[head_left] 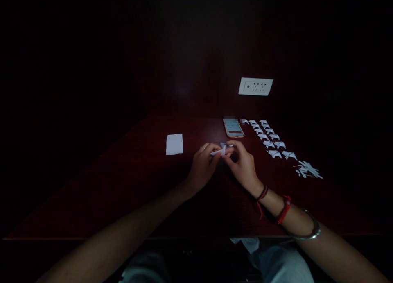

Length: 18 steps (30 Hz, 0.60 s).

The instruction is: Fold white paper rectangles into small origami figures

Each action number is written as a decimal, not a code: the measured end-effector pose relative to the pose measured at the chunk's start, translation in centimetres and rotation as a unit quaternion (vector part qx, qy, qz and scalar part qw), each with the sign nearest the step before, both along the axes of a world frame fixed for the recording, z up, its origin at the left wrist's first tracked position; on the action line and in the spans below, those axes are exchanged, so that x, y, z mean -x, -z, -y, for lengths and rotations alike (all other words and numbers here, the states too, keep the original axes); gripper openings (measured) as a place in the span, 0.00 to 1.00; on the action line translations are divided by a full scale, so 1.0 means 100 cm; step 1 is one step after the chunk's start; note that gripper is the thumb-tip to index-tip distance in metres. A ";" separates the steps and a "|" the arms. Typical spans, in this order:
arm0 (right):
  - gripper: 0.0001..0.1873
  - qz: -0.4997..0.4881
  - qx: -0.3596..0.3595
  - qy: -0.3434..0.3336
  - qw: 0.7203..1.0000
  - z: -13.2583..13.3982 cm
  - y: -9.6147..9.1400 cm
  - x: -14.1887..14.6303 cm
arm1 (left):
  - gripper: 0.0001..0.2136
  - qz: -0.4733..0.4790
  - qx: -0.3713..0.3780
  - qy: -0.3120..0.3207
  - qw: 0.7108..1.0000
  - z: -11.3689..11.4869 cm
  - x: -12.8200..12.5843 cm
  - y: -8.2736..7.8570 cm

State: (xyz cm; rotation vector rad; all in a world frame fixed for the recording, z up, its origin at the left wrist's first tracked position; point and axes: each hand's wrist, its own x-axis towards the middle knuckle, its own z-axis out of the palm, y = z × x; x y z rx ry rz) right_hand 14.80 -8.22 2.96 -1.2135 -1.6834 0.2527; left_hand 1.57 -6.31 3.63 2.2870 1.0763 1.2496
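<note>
Both hands meet over the middle of a dark red table (147, 176), around a small piece of folded white paper (221, 151). My left hand (205, 162) pinches its left side between thumb and fingers; a ring shows on one finger. On the other side, my right hand (242, 162) has its thumb and fingertips closed on the paper's right part. The fingers cover some of the folds. Left of the hands lies a flat white paper sheet or stack (174, 144); I cannot tell which.
A lit phone (233, 127) lies just beyond my hands. Several small folded paper pieces (268, 144) stand in two rows at the right, with a pile of thin paper strips (308, 169) nearer me. A socket plate (256, 86) is on the back panel.
</note>
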 end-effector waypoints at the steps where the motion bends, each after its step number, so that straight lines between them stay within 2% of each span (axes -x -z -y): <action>1: 0.17 0.005 -0.004 0.004 1.000 0.000 0.000 0.000 | 0.05 -0.002 -0.005 -0.002 1.000 0.000 0.000 0.000; 6: 0.13 0.037 -0.024 0.014 0.999 0.002 -0.003 -0.002 | 0.05 -0.020 -0.037 -0.017 0.999 -0.002 0.002 -0.001; 13: 0.09 0.026 -0.056 0.026 0.998 0.003 -0.004 -0.001 | 0.04 -0.057 -0.073 -0.047 0.995 -0.004 0.003 0.002; 18: 0.11 0.038 -0.053 0.018 0.998 0.004 -0.007 -0.002 | 0.04 -0.048 -0.081 -0.051 0.994 -0.005 0.002 0.004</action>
